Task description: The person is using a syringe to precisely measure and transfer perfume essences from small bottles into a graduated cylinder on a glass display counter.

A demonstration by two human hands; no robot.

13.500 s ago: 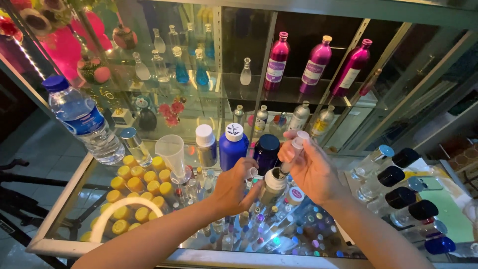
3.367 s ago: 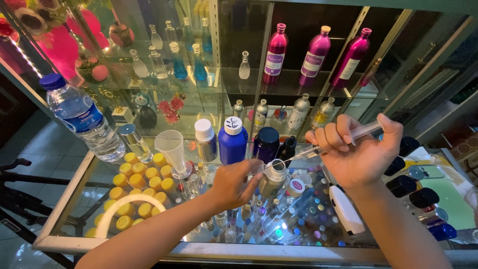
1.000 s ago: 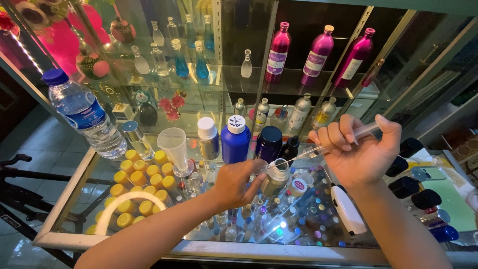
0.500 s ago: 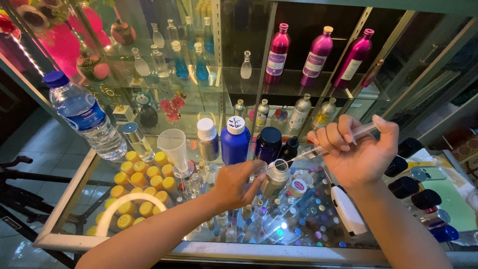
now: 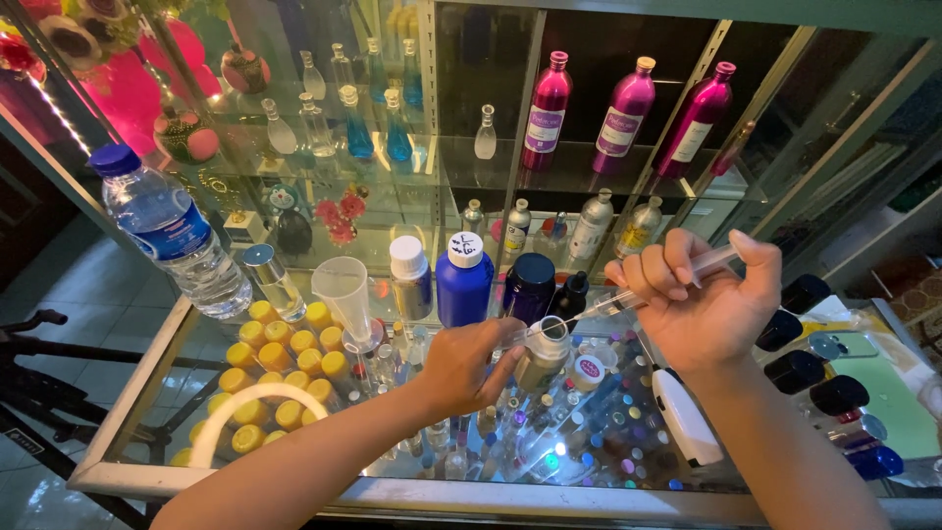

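Observation:
My left hand (image 5: 469, 365) grips a small bottle (image 5: 545, 355) standing on the glass counter (image 5: 128, 412), fingers wrapped round its left side. My right hand (image 5: 702, 304) is closed on a clear syringe (image 5: 638, 292). The syringe slants down to the left, and its thin tip reaches the bottle's mouth. Just behind the bottle stand a dark blue jar (image 5: 530, 287), a blue bottle with a white cap (image 5: 464, 278) and a small black dropper bottle (image 5: 569, 294).
A plastic water bottle (image 5: 172, 234) stands at the counter's left, with a clear funnel (image 5: 343, 292) and several yellow-capped vials (image 5: 265, 363) near it. Pink metallic bottles (image 5: 618, 118) line a shelf behind. Dark-capped bottles (image 5: 819, 378) stand at the right, and a white device (image 5: 685, 417) lies on the glass.
Over the last second almost nothing has moved. Much earlier, my right hand held a small item low by the bottles; it later rose to the right with the syringe.

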